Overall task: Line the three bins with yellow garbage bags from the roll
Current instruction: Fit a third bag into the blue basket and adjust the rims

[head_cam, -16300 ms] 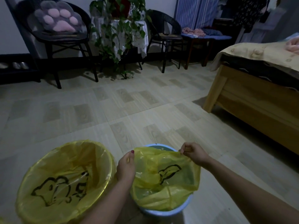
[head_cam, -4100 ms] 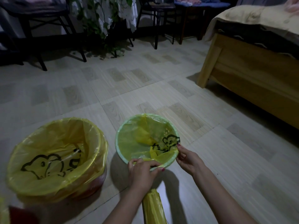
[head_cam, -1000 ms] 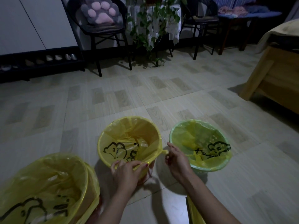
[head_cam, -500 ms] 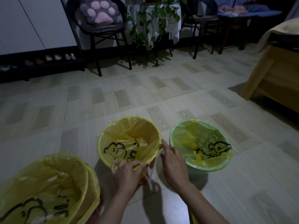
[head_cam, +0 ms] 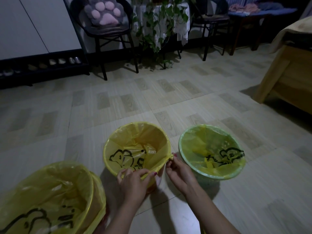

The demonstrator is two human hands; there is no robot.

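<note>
Three bins stand on the tiled floor [head_cam: 168, 102], each with a yellow bag in it. The middle bin [head_cam: 154, 182] holds the middle bag [head_cam: 135, 146], whose edge is folded over the rim; a black cartoon print shows on its inner wall. The left hand [head_cam: 133, 180] grasps this bag's edge at the near side of the rim, fingers curled over the plastic. The right hand [head_cam: 177, 168] pinches a small twisted bunch of the same bag at the right side of the rim, thumb and fingertips closed on it.

Just right of the middle bin, close but apart, stands the green bin [head_cam: 211, 176], with the right bag [head_cam: 209, 149] spread over its rim and sagging inside, showing the same print. At the near left, partly cut off by the picture's edge, sits the large bin's bag [head_cam: 50, 196], pulled over its rim.

Far across the floor a dark chair [head_cam: 104, 36] carries a paw-shaped cushion [head_cam: 104, 13]. A trailing plant [head_cam: 157, 26] hangs to its right. A wooden bed frame [head_cam: 287, 78] stands at the far right.
</note>
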